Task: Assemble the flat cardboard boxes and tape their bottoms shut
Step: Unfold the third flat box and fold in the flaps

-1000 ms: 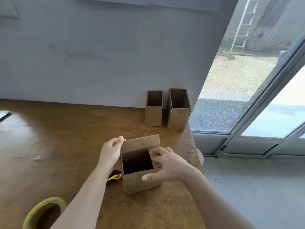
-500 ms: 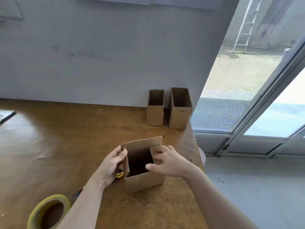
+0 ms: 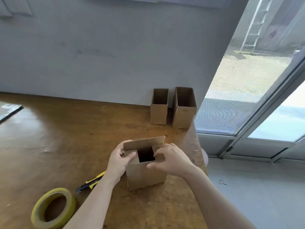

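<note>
A small brown cardboard box point(image 3: 145, 176) stands on the wooden table point(image 3: 66, 138) in front of me. Its far flap stands up and both side flaps are folded inward over the dark opening. My left hand point(image 3: 119, 161) grips the box's left side, thumb pressing the left flap down. My right hand point(image 3: 170, 158) holds the right flap down with curled fingers, thumb against the front wall. A roll of yellow tape point(image 3: 53, 208) lies at the near left. Beside it lies a yellow and black utility knife point(image 3: 92, 180), partly hidden by my left forearm.
Two assembled cardboard boxes point(image 3: 159, 107) point(image 3: 184, 108) stand open at the table's far right corner against the grey wall. The table's right edge point(image 3: 200, 149) runs close to my right hand, with grey floor and a glass door beyond. A dark flat object point(image 3: 8, 109) lies at the far left.
Both side flaps have been folded inward over the opening. My left hand slid from the far flap's corner down onto the left flap. The camera view shifted slightly.
</note>
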Motion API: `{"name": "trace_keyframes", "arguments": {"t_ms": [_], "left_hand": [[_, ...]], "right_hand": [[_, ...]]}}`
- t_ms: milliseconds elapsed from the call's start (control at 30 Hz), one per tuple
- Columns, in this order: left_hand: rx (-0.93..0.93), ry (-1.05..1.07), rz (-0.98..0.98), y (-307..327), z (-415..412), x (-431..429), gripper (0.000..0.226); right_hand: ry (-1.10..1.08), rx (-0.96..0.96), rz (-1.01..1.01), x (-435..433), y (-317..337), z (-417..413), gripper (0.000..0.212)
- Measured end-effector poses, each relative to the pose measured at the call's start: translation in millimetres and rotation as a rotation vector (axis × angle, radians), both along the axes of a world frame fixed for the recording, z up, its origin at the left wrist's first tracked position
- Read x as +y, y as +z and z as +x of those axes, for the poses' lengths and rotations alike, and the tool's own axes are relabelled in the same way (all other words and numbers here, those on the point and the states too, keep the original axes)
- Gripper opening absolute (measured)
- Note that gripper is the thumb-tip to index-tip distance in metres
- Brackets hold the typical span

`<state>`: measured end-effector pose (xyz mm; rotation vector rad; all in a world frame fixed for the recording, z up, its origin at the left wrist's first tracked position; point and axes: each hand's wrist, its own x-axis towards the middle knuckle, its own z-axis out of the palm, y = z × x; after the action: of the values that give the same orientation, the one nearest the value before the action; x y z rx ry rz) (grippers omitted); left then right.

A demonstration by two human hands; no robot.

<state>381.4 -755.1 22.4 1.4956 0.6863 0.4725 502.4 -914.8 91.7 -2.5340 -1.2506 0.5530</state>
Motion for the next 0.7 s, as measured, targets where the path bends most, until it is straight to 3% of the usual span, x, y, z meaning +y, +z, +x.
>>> {"name": "trace_keyframes", "arguments": {"t_ms": [133,233,267,333,433,567,633,700], "left_hand": [[-0.046,0.071,-0.149,4.7,-6.4,-0.2,0.033],[-0.111,0.033,-0.304,3.8,-14.6,1.6,0.018],[-0.135,0.012,-0.338,3.1,-17.7,1.8,0.027],[-0.134,-0.01,-0.315,-1.0,-22.3,1.4,0.051],[-0.12,0.013,-0.21,-3.1,-25.8,-2.6,0.024],[-0.072,-0.008,-0.095,-8.7,-31.4,-1.3,0.021],[-0.068,-0.023,-0.119,-9.3,-34.3,-0.8,0.022],[-0.066,-0.009,-0.088,-11.6,-34.3,0.3,0.019]], "right_hand": [[-0.049,-0.026,0.05,2.1,-5.7,-0.8,0.054],[-0.119,-0.095,0.099,5.1,-7.6,-6.0,0.046],[-0.15,-0.12,0.118,6.4,-8.4,-8.9,0.045],[-0.212,-0.145,0.157,8.8,-11.7,-15.3,0.05],[-0.291,-0.167,0.198,10.9,-15.6,-22.3,0.062],[-0.234,-0.371,0.151,13.0,-18.4,-22.4,0.088],[-0.138,-0.359,0.186,15.8,-20.9,-20.3,0.074],[-0.005,-0.266,0.26,19.8,-26.0,-19.8,0.04]]}}
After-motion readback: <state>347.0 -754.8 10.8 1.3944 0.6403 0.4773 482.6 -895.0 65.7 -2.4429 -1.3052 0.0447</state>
